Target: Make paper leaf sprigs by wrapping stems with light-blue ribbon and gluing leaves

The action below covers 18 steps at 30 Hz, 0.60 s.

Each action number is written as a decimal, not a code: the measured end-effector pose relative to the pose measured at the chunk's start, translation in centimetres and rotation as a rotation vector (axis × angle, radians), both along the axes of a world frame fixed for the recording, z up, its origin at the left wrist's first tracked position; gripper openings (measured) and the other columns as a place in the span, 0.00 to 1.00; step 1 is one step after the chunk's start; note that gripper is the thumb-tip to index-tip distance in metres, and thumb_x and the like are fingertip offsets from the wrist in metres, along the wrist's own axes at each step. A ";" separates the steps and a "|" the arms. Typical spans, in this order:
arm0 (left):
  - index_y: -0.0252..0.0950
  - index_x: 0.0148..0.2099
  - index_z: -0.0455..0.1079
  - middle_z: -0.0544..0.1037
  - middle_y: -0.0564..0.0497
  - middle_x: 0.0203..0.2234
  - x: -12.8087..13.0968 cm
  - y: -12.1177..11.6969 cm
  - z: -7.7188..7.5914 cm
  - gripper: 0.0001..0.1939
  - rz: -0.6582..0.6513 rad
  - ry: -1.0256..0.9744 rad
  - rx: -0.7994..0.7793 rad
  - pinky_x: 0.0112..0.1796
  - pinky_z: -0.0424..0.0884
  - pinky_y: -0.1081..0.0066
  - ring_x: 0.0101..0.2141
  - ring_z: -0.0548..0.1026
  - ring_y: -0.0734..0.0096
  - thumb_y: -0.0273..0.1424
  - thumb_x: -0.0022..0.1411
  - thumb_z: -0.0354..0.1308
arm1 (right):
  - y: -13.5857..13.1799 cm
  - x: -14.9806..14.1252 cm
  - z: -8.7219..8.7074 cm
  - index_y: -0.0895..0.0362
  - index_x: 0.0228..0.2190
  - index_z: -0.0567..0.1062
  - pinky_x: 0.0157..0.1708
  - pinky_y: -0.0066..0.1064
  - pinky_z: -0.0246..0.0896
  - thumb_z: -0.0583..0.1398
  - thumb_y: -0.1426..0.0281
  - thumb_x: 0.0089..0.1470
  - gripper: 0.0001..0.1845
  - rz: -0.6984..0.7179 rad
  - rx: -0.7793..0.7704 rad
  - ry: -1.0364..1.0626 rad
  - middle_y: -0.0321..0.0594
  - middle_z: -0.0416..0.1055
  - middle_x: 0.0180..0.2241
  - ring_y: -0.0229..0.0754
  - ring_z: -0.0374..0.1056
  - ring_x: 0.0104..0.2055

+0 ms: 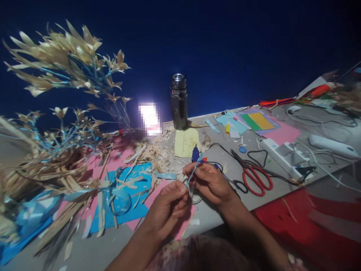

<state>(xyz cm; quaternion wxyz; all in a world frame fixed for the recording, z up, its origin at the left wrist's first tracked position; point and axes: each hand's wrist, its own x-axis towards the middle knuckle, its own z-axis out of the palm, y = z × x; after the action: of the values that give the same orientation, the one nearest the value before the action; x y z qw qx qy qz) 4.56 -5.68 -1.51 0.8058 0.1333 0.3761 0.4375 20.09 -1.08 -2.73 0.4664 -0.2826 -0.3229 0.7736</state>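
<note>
A thin light-blue stem [192, 173], which looks wrapped in ribbon, slants up between my two hands, with a loose flat ribbon end at its top. My left hand [170, 201] pinches the lower end between thumb and fingers. Higher up, my right hand [213, 183] grips the stem near the ribbon end. Just behind my right hand lies a blue glue gun [195, 153], partly hidden by the fingers. Red-handled scissors [258, 181] rest to the right, with black-handled scissors [240, 186] beside them. A short blue ribbon strip [166, 175] lies left of my hands.
Dried-husk flowers on blue stems [84, 71] rise at the left, above husk scraps [152, 154], blue sheet [138, 184] and a ribbon roll [121, 201]. A dark thermos [179, 107] stands behind. Coloured paper [255, 121], a power strip [278, 152] and cables lie right.
</note>
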 end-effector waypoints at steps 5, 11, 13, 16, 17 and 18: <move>0.32 0.25 0.70 0.66 0.57 0.17 0.2 -0.3 0.5 0.16 0.100 0.166 0.078 0.16 0.48 0.85 0.17 0.56 0.86 0.30 0.46 0.75 | -0.4 -0.4 -0.6 0.56 0.30 0.82 0.35 0.27 0.63 0.75 0.60 0.44 0.15 -0.102 0.093 -0.102 0.38 0.75 0.32 0.37 0.66 0.31; 0.32 0.28 0.67 0.64 0.57 0.20 -0.1 0.0 -0.4 0.14 -0.056 -0.090 -0.010 0.16 0.48 0.85 0.17 0.54 0.85 0.27 0.50 0.72 | -0.6 -0.9 -0.7 0.56 0.26 0.81 0.37 0.28 0.65 0.75 0.61 0.44 0.14 -0.097 0.092 -0.093 0.38 0.75 0.32 0.38 0.69 0.33; 0.32 0.29 0.66 0.61 0.58 0.20 -0.2 0.1 -0.6 0.13 -0.113 -0.195 -0.045 0.16 0.47 0.85 0.17 0.52 0.85 0.27 0.53 0.69 | -0.6 -1.0 -0.6 0.56 0.28 0.82 0.33 0.27 0.65 0.75 0.60 0.44 0.14 -0.048 0.057 -0.049 0.37 0.73 0.31 0.36 0.68 0.30; 0.31 0.31 0.69 0.57 0.59 0.19 -0.5 0.2 -0.7 0.09 -0.150 -0.253 -0.065 0.16 0.47 0.86 0.17 0.49 0.85 0.27 0.58 0.66 | -0.6 -1.0 -0.6 0.57 0.29 0.81 0.29 0.25 0.64 0.75 0.60 0.46 0.15 0.006 0.026 0.001 0.35 0.72 0.30 0.33 0.66 0.26; 0.30 0.31 0.70 0.56 0.59 0.18 -0.5 0.2 -0.7 0.08 -0.152 -0.260 -0.069 0.16 0.47 0.86 0.17 0.49 0.85 0.27 0.58 0.66 | -0.6 -1.0 -0.7 0.57 0.29 0.81 0.28 0.25 0.64 0.74 0.60 0.47 0.14 0.011 0.025 0.009 0.36 0.72 0.31 0.33 0.66 0.25; 0.30 0.32 0.71 0.56 0.60 0.18 -0.6 0.2 -0.8 0.07 -0.150 -0.266 -0.077 0.16 0.47 0.86 0.17 0.48 0.85 0.27 0.57 0.66 | -0.5 -1.0 -0.8 0.57 0.29 0.81 0.29 0.25 0.64 0.74 0.60 0.47 0.14 0.008 0.028 0.014 0.36 0.73 0.32 0.33 0.67 0.26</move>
<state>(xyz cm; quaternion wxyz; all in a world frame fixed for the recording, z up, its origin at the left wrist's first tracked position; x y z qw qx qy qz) 3.99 -5.45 -2.31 0.8834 0.0708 0.2716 0.3753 19.05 -1.62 -3.50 0.4693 -0.2693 -0.3316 0.7728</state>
